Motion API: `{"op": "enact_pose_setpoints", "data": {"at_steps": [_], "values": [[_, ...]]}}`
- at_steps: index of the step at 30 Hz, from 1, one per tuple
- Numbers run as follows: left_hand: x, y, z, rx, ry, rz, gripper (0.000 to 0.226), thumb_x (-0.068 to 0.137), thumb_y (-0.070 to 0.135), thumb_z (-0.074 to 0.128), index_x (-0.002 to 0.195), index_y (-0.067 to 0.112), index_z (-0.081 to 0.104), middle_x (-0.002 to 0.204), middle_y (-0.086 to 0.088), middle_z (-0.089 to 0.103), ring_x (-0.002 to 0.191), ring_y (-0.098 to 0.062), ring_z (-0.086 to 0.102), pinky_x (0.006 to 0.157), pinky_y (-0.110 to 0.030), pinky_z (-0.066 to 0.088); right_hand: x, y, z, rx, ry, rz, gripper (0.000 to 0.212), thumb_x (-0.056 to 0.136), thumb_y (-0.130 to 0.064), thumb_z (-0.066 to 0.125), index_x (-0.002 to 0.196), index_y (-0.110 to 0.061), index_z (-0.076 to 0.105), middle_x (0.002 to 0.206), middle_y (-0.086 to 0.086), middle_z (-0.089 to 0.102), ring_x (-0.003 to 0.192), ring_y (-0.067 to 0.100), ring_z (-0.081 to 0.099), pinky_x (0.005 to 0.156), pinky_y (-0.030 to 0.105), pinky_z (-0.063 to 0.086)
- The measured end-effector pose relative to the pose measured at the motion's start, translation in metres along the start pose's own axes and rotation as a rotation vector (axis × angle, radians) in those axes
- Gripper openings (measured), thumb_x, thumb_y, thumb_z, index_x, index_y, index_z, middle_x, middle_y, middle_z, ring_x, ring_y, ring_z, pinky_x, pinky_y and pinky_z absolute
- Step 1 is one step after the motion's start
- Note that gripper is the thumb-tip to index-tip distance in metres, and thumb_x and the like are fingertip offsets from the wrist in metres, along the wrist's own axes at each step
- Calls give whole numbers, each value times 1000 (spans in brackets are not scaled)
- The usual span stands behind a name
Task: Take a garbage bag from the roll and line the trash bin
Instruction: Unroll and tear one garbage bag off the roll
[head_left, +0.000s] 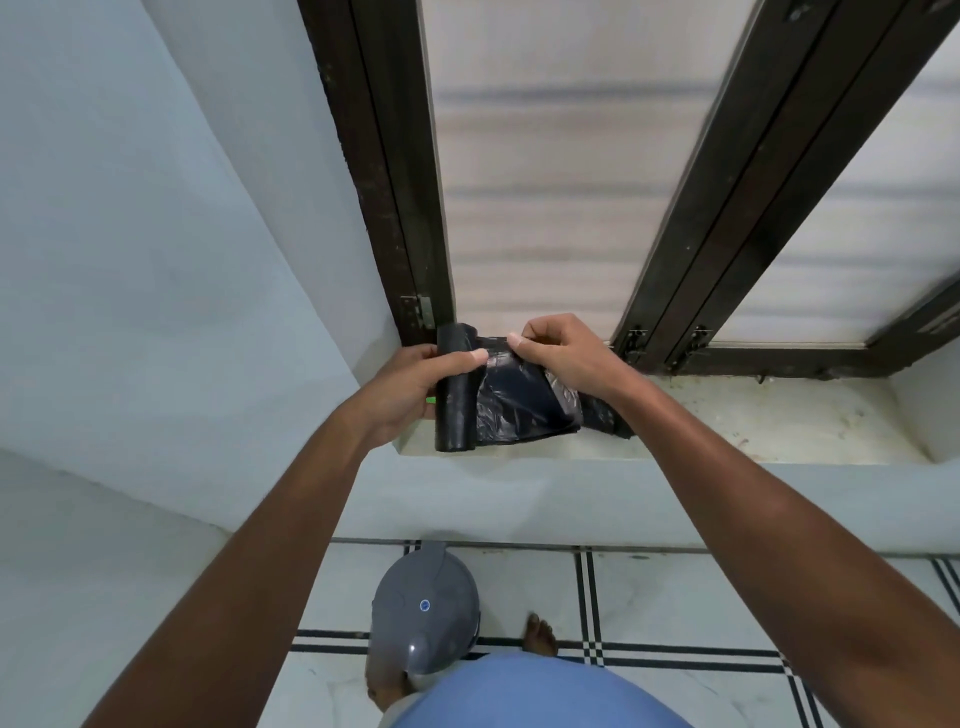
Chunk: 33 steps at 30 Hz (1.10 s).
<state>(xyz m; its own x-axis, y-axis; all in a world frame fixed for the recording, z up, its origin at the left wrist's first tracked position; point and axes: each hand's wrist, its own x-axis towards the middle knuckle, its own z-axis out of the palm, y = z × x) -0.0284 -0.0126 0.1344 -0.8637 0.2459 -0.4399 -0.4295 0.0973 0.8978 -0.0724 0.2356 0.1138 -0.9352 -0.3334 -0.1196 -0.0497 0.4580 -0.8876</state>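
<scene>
A black roll of garbage bags (456, 410) is held upright just above the window sill (753, 426). My left hand (410, 384) grips the roll from the left, thumb across its front. My right hand (561, 358) pinches the top edge of the unrolled black bag (519, 400), which hangs off the roll to the right, partly under that hand. Down on the floor stands the grey trash bin (423, 613), lid shut, below my arms and between my feet.
A dark-framed window (540, 182) with frosted glass rises behind the sill. A pale wall (130, 260) closes the left side. The floor is white tile with black lines (675, 649). My bare feet stand beside the bin.
</scene>
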Motion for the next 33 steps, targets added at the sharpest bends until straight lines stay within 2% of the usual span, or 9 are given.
{"op": "enact_pose_setpoints", "data": {"at_steps": [5,8,13,17,20,24,28,30,33], "values": [[3,-4,12,-49,13,3,51,85,34,82,131,14,70,125,-11,79,123,-32,73,109,-51,58,-2,-3,-6,-54,20,-58,25,109,-33,71,90,-18,76,79,-6,76,72,5,67,69,21,53],[3,-2,17,-108,67,1,38,85,29,76,119,13,72,111,-10,80,113,-31,74,97,-44,60,-1,-1,-5,-107,44,-71,25,107,-32,73,86,-20,76,80,1,77,72,6,65,70,25,52],[0,2,27,-87,174,64,28,97,37,75,111,13,78,113,-16,81,111,-34,78,101,-47,59,-2,-7,-8,-125,45,-65,38,104,-26,75,69,-20,64,60,-13,56,57,6,48,60,26,41],[1,2,34,-43,225,82,29,101,41,72,115,17,76,111,-10,80,108,-29,77,92,-40,61,-3,-14,-9,8,-5,-65,34,104,-11,73,72,-7,64,54,-15,50,49,2,41,54,18,34],[0,3,37,-54,281,89,23,100,38,73,111,18,76,109,-11,80,106,-28,77,90,-41,62,-2,-20,-9,37,-26,-74,23,105,-14,74,91,4,73,59,-13,57,51,2,46,55,18,37],[-2,6,38,-55,346,122,25,97,37,76,107,15,81,103,-11,81,99,-25,79,88,-40,63,-1,-22,-5,-4,-15,-95,31,106,-37,75,93,-10,80,64,-12,62,57,4,51,58,23,41],[-1,5,41,-65,390,133,27,96,35,76,103,9,80,104,-14,80,92,-21,79,80,-34,63,-1,-18,2,-9,-9,-116,24,106,-31,74,90,-14,80,73,1,76,67,6,64,68,29,52],[1,3,43,-70,431,124,23,95,37,77,99,15,80,101,-11,81,95,-24,79,82,-37,64,-2,-17,4,34,15,-122,20,106,-28,74,94,-14,81,84,9,82,74,10,71,74,34,58],[4,0,47,-98,488,121,21,92,40,79,93,19,81,93,-4,83,94,-23,80,82,-38,64,-1,-16,8,21,66,-165,16,103,-31,76,96,-18,82,89,4,84,81,23,78,80,41,62]]}}
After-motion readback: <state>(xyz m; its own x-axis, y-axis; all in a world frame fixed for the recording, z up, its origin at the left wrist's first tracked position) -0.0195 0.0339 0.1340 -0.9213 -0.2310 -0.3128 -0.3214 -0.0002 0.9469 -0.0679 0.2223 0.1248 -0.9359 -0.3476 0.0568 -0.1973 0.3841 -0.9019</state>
